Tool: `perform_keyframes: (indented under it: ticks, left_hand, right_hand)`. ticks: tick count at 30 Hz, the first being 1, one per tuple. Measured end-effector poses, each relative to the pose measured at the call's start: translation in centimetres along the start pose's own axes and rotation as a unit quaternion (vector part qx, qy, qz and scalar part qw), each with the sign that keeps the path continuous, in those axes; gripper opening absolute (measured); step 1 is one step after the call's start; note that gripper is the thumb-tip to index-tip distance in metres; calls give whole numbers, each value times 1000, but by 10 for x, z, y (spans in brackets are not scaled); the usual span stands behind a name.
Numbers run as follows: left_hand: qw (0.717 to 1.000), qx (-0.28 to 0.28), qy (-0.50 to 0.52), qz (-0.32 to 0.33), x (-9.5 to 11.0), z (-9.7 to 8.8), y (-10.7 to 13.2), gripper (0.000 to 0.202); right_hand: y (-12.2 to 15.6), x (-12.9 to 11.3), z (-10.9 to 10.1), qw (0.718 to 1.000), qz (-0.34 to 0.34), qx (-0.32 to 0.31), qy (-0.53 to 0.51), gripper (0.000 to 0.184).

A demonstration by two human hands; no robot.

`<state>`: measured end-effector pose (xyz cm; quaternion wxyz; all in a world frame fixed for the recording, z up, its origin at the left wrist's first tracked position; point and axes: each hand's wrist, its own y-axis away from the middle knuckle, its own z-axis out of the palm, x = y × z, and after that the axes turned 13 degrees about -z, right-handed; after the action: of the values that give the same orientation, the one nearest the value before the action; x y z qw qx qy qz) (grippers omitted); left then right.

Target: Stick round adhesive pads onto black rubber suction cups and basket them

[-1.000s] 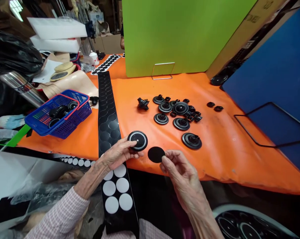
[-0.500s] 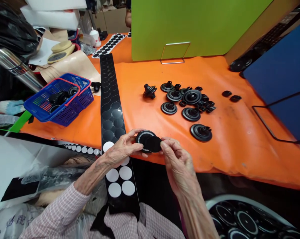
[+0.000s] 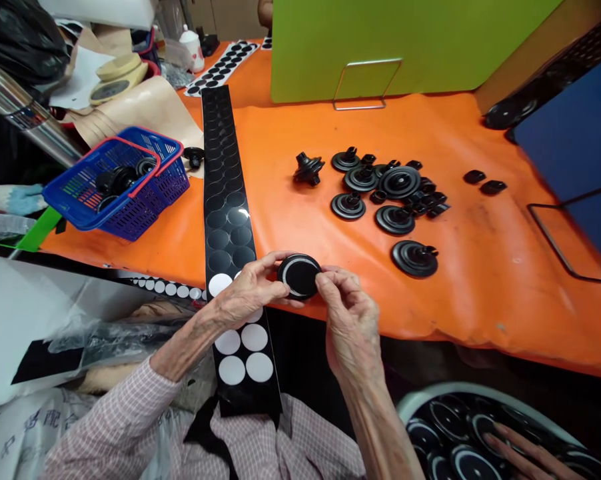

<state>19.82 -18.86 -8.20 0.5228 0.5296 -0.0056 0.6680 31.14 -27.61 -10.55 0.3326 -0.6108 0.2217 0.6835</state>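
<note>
green panel upright; blue panel, right; metal cylinder tilted; black bag

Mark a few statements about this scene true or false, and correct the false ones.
1. The left hand holds a round black part, with the right hand's fingertips at its edge. True.
2. The blue basket is empty. False: black pieces lie inside.
3. A green board stands on the orange table cover. True.
4. Every circle on the long black strip is black. False: the nearer ones are white.
5. Another person's hand shows at lower right. True.
</note>
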Motion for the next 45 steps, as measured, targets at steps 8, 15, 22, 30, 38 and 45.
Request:
perform_keyframes:
  ticks: [8,15,22,30,38,45]
  left_hand:
    - [1000,13,-2,-2,-1,-1,-1,42]
    - [1000,12,-2,1,-2,-3,0,38]
    - [1000,26,1,9,-7,-6,-1,37]
    - [999,39,-10,24,-10,-9,0,36]
    - [996,52,-69,24,-4,-8,9,42]
    - [877,143,-392,239,-3,-3,12,41]
  right_hand:
    - [0,4,2,1000,-3,-8,16,23]
    - [2,4,5,996,-16,-17,82,21]
    - [5,7,9,989,-60,-22,137,16]
    - [9,13,14,966,-134,-35,219,12]
    - [4,13,9,996,12,-56,74,27]
    - [-21,-23,-16,976,9,-179,126,39]
